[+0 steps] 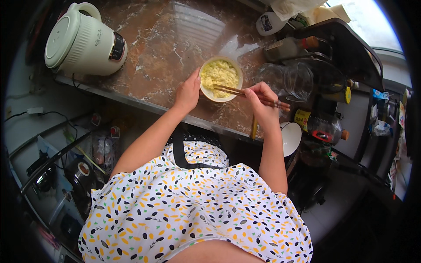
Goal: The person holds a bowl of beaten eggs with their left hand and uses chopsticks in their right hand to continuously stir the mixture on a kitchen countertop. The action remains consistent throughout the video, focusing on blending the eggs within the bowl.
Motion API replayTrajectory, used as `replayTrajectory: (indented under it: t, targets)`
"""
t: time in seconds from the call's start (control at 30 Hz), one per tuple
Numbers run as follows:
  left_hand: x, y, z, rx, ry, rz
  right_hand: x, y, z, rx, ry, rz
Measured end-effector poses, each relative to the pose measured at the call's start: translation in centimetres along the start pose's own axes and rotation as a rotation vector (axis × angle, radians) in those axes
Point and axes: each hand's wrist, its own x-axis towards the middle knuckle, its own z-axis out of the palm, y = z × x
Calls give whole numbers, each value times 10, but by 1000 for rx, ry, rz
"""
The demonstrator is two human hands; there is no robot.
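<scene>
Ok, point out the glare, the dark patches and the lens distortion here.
Head view: the window at upper right is blown out to near white; head view: pale reflections streak the glossy counter beyond the bowl; head view: the space below the counter is dim; head view: the corners go black, and the electric pot looks tilted outward, probably from the wide lens.

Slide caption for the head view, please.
Left hand holds a bowl of yellow food while right hand holds chopsticks in it at a brown counter.
</scene>
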Motion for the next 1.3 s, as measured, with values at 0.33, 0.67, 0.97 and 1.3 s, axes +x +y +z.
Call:
replayTrajectory:
  t: [0.33,0.67,0.97,1.3]
  targets:
    - [-7,-6,10,-288,-66,-148,-53,-18,29,-184,43,-48]
    - [-4,-14,15,-311,-62,-179,-28,-13,12,-158,69,-43]
    - [-6,-13,17,-272,-2,-119,-9,-3,6,-173,106,10]
    - [-22,17,10,-423,-118,-287,-15,-5,19,-420,243,-85]
